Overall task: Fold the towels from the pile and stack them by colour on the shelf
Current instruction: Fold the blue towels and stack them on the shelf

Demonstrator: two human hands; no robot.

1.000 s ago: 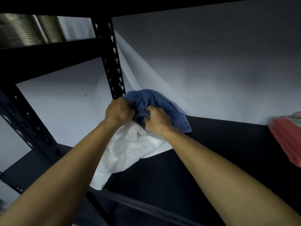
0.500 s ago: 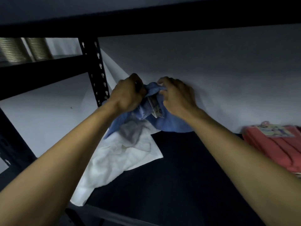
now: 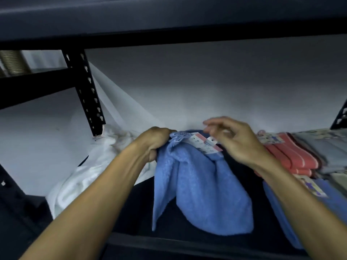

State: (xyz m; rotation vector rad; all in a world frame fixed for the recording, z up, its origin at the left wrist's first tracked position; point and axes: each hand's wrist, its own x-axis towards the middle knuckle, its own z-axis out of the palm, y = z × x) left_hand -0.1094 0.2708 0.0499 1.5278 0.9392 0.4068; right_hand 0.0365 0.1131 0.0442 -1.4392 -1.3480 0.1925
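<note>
blue towel point(image 3: 199, 188), tagged, hanging over dark shelf point(image 3: 187, 241) centre, top edge gripped in left hand point(image 3: 155, 141); right hand point(image 3: 232, 139) just beside tag, fingers loosely curled, grip unclear; white towel point(image 3: 78, 184) left, coral towels point(image 3: 293, 156) right.

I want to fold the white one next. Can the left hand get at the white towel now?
Probably not yet: the left hand grips the blue towel. The white towel lies uncovered just beside it, so once freed, likely yes.
</note>
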